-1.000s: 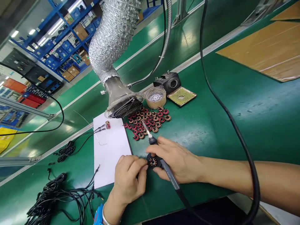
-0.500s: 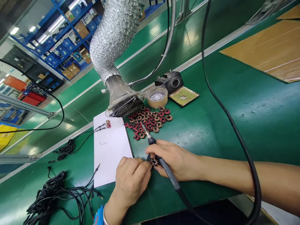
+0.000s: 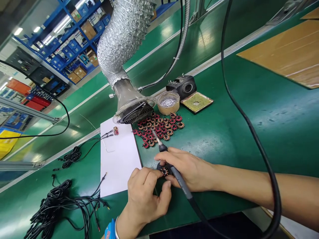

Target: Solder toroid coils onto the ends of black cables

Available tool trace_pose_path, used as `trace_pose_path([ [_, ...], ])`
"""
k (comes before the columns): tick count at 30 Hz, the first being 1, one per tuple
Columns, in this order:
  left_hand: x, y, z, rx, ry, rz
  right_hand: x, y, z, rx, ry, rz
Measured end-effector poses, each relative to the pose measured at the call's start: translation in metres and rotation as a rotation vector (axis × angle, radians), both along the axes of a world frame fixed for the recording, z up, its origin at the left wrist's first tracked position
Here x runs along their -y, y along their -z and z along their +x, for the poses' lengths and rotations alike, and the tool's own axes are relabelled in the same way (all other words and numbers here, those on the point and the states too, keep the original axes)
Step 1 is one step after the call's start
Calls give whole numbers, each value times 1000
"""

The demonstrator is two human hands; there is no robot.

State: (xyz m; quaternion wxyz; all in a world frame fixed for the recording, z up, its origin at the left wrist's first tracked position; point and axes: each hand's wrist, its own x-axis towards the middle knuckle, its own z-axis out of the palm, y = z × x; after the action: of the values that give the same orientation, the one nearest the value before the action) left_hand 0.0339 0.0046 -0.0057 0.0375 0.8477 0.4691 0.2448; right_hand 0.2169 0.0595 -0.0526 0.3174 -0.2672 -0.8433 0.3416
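Left hand (image 3: 147, 196) curled, grip unclear; right hand (image 3: 186, 171) closed, right forearm (image 3: 239, 184) stretched in from side.

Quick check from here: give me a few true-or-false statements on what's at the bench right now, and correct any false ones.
The right hand holds a soldering iron. True.
The iron's tip touches the ring coil at the left hand. False: it points toward the pile of coils, away from that coil.
The clear dish of silvery bits stands beside the black iron stand. True.
The bundled black cables lie on the cardboard sheet. False: they lie on the green bench mat.
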Motion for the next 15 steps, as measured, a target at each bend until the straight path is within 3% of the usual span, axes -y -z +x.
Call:
trace_pose_path([
  [15, 2, -2, 1, -1, 3, -37, 0, -2, 1, 4, -13, -10],
])
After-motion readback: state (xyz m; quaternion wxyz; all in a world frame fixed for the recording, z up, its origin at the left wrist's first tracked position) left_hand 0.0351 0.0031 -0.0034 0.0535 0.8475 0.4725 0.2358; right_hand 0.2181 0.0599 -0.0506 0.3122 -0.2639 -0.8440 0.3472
